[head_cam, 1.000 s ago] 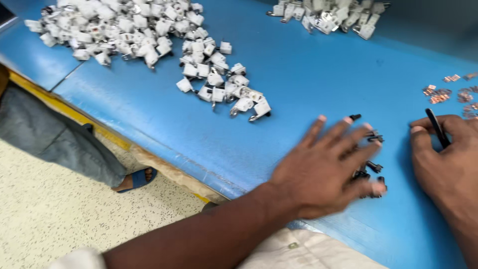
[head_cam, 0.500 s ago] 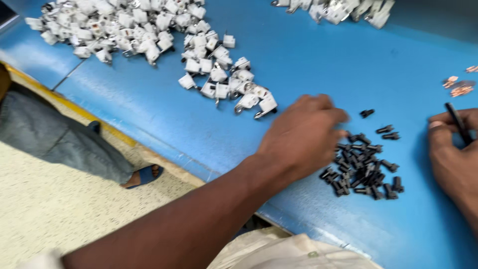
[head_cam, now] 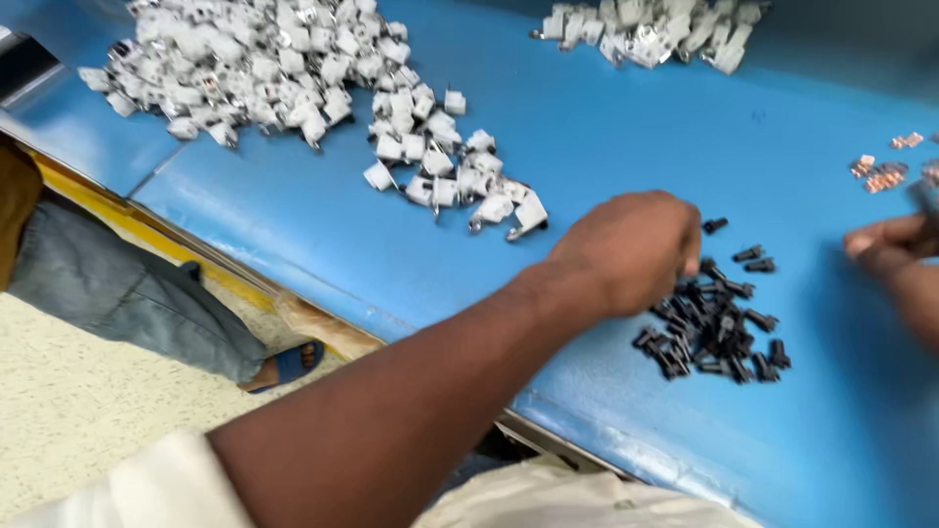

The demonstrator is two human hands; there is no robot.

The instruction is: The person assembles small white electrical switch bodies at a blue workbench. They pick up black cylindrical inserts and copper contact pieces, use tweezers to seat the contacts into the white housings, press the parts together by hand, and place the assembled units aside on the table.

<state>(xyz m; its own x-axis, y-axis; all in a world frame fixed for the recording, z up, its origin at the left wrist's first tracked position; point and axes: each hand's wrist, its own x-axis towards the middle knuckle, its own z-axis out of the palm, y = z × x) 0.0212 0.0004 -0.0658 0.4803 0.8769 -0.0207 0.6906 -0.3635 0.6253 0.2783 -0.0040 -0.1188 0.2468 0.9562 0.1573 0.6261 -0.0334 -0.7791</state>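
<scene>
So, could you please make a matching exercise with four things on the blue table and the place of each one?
Things:
1. white plastic parts
2. black small parts
3. copper-coloured pieces
4. left hand

Places:
A. far right of the table
B. at the upper left edge of the black pile
C. big heap at the upper left
D. pile near the table's front edge

Pairs: 1-C, 2-D, 3-A, 4-B

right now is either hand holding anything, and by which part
Cannot be told for sure. The left hand is curled over the pile of small black parts, fingertips hidden. The right hand is blurred at the frame edge.
</scene>
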